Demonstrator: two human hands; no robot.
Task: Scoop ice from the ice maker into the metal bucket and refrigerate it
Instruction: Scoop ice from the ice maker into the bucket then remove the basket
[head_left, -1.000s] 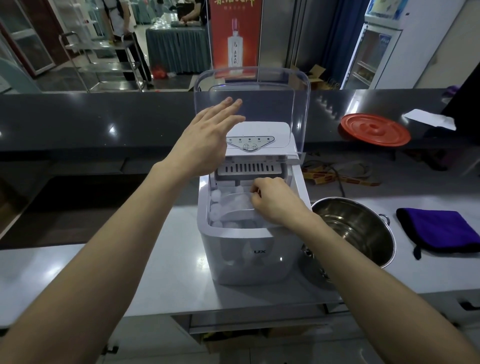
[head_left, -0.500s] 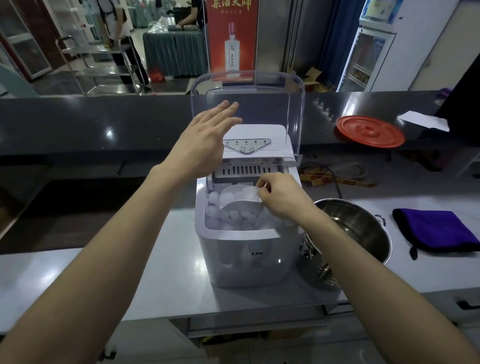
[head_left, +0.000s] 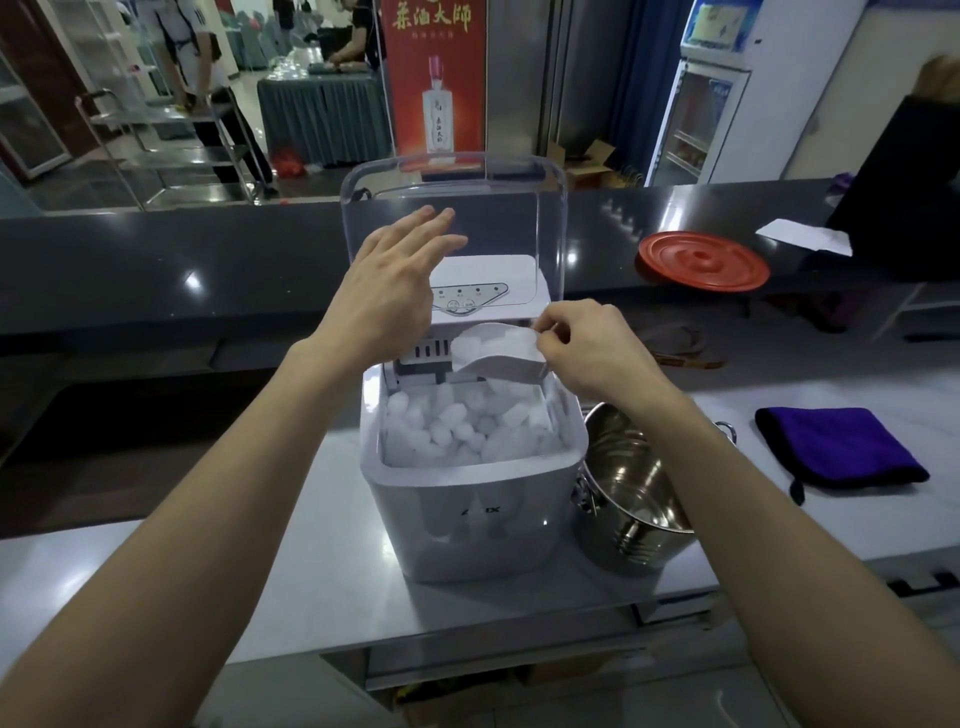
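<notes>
A white ice maker (head_left: 467, 514) stands on the steel counter, its clear lid (head_left: 550, 218) raised upright. Its basket is full of ice pieces (head_left: 457, 431). My right hand (head_left: 587, 348) pinches a clear plastic scoop (head_left: 498, 353) loaded with ice, lifted above the basket's back right corner. My left hand (head_left: 389, 296) hovers with straight fingers in front of the raised lid, holding nothing. The metal bucket (head_left: 628, 483) sits just right of the ice maker, partly under my right forearm; its visible inside looks bare.
A purple cloth (head_left: 836, 447) lies on the counter at the right. A red round lid (head_left: 701, 260) rests on the dark raised bar top behind. A glass-door fridge (head_left: 711, 114) stands at the back right. People work at tables in the far background.
My right hand has lifted the scoop, now heaped with ice, up out of the basket. My left hand has stayed by the raised lid.
</notes>
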